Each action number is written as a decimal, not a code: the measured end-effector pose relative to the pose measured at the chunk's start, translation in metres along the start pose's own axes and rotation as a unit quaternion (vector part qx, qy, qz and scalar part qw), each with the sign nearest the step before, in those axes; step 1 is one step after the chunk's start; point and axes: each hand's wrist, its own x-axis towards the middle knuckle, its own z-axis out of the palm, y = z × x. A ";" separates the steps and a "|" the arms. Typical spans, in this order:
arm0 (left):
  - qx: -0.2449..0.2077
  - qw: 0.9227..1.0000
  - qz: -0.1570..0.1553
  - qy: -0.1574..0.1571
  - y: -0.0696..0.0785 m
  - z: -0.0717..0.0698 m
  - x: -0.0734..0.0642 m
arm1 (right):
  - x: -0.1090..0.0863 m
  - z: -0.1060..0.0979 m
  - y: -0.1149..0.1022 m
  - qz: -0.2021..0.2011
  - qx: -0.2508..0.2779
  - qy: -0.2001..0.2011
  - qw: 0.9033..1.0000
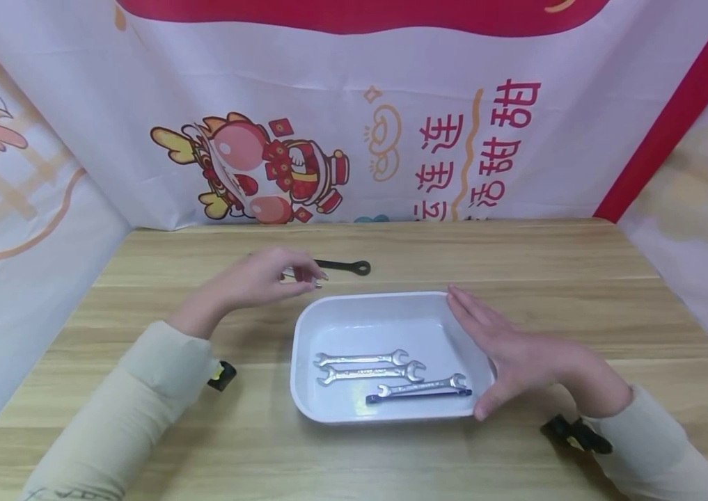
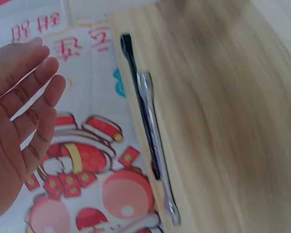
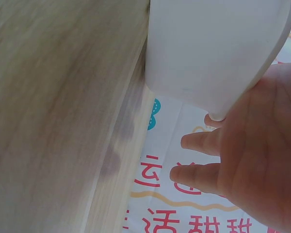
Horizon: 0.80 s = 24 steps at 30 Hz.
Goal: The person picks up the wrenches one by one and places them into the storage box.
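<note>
My left hand (image 1: 269, 277) hovers over two wrenches on the table behind the tray, its fingers loosely bent and holding nothing. One is a black wrench (image 1: 347, 266) with a ring end; the other, a silver wrench (image 2: 155, 141), lies close alongside it, mostly hidden by the hand in the head view. My right hand (image 1: 519, 358) rests spread against the right end of a white tray (image 1: 300, 327), with straight fingers at the far corner and the thumb at the near one. Inside lie several silver open-end wrenches (image 1: 369, 373) and a dark wrench (image 1: 419, 396).
The wooden table (image 1: 253, 445) carries the tray near its middle. A printed cloth (image 1: 328, 83) with cartoon figures and red characters hangs behind the table and along both sides. Black wrist straps (image 1: 222, 376) show at the sleeves.
</note>
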 end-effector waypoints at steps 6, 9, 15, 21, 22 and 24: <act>0.015 0.999 -0.038 0.006 -0.030 -0.001 -0.001 | 0.000 0.000 0.001 -0.001 0.004 -0.001 1.000; 0.029 0.998 -0.056 0.009 -0.043 -0.001 -0.001 | -0.001 0.000 0.001 -0.003 0.003 -0.003 1.000; 0.046 0.996 -0.076 0.013 -0.066 -0.001 -0.001 | -0.001 0.000 0.002 -0.016 -0.010 -0.001 1.000; 0.051 0.995 -0.085 0.010 -0.081 0.002 0.001 | -0.001 0.001 0.003 -0.010 -0.004 -0.001 1.000; 0.051 0.995 -0.087 0.009 -0.083 0.003 0.002 | -0.001 0.001 0.003 -0.007 -0.001 -0.001 1.000; 0.048 0.995 -0.092 0.008 -0.087 0.004 0.003 | 0.000 0.001 0.003 -0.003 0.005 -0.002 1.000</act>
